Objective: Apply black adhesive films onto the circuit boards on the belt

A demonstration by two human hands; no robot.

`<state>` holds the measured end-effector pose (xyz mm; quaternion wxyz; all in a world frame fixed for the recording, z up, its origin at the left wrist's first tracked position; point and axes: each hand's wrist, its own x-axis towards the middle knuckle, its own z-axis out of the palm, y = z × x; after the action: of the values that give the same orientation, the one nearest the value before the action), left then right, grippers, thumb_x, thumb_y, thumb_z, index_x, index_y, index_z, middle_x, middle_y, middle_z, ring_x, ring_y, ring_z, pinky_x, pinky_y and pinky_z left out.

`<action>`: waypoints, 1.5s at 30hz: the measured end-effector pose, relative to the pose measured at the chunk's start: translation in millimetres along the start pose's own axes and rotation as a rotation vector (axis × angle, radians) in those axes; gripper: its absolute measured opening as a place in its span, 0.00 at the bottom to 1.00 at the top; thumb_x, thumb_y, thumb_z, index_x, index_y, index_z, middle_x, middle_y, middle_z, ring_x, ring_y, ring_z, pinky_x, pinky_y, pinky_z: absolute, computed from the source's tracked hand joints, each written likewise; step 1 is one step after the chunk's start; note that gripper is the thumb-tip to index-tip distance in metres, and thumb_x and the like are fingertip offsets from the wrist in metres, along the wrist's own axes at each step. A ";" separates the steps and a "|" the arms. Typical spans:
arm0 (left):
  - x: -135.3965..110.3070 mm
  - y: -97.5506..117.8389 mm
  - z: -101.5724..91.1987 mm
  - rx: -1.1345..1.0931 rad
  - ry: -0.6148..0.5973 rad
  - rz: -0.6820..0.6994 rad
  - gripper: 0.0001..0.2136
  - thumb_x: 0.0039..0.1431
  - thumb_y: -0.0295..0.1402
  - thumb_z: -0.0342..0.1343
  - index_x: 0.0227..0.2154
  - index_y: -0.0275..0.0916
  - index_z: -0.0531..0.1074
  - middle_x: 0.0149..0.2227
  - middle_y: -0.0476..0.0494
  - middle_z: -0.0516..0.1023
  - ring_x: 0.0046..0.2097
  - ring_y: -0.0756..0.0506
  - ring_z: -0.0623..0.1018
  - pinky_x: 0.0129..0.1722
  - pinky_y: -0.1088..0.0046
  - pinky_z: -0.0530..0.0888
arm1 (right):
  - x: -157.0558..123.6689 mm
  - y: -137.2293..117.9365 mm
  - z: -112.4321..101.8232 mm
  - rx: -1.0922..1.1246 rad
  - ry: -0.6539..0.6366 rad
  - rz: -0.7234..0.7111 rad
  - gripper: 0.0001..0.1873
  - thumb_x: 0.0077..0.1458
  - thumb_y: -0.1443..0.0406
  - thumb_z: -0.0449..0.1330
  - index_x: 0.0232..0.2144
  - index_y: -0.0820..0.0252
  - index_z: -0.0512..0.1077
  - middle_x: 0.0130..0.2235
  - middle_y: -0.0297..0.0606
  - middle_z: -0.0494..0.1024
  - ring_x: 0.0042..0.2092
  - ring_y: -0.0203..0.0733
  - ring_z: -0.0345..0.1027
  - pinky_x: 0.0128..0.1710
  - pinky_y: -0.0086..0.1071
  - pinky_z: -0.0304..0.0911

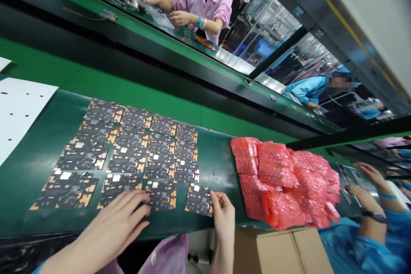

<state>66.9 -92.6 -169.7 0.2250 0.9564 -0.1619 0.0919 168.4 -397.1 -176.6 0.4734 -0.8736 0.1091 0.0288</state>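
Rows of black and orange circuit boards (130, 138) lie face up on the green table. My right hand (223, 209) pinches the right edge of one circuit board (199, 200) at the right end of the front row. A gap separates that board from the neighbouring circuit board (162, 196). My left hand (126, 216) is open, fingers stretched out over the front row. It hides part of another circuit board (117, 186), and its fingertips reach the neighbouring board's left edge. Whether they press on it I cannot tell.
Red bubble-wrap bundles (279, 175) are piled to the right, above a cardboard box (292, 250). White perforated sheets (22, 107) lie at the left. A raised conveyor (154, 58) runs behind the table. Co-workers' hands (366, 192) are at the right; others work across the conveyor.
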 end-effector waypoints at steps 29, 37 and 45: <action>-1.3 -55.3 1.7 0.279 0.081 -0.006 0.49 0.51 0.71 0.51 0.72 0.53 0.52 0.71 0.46 0.59 0.76 0.31 0.42 0.74 0.47 0.31 | -5.6 -16.9 69.2 -0.853 -0.309 -0.750 0.30 0.73 0.56 0.45 0.73 0.53 0.52 0.75 0.45 0.48 0.75 0.61 0.44 0.67 0.63 0.53; -5.0 -60.9 -6.8 0.294 0.037 0.070 0.51 0.51 0.72 0.50 0.73 0.53 0.48 0.72 0.48 0.58 0.75 0.31 0.43 0.73 0.49 0.30 | -8.6 -14.1 69.1 -0.847 -0.302 -0.710 0.29 0.74 0.56 0.44 0.73 0.54 0.53 0.75 0.45 0.49 0.75 0.62 0.44 0.67 0.65 0.52; 9.4 -61.8 -28.5 0.287 0.063 0.075 0.55 0.53 0.72 0.48 0.74 0.45 0.37 0.67 0.44 0.68 0.67 0.33 0.64 0.73 0.50 0.30 | -11.0 -47.2 83.1 -0.760 -0.465 -0.858 0.31 0.74 0.56 0.45 0.74 0.53 0.47 0.74 0.39 0.52 0.75 0.56 0.46 0.70 0.63 0.48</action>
<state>94.4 -29.8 -167.0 0.0873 0.9687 -0.1756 0.1524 172.4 -301.1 -181.9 0.1099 -0.9180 -0.3760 0.0623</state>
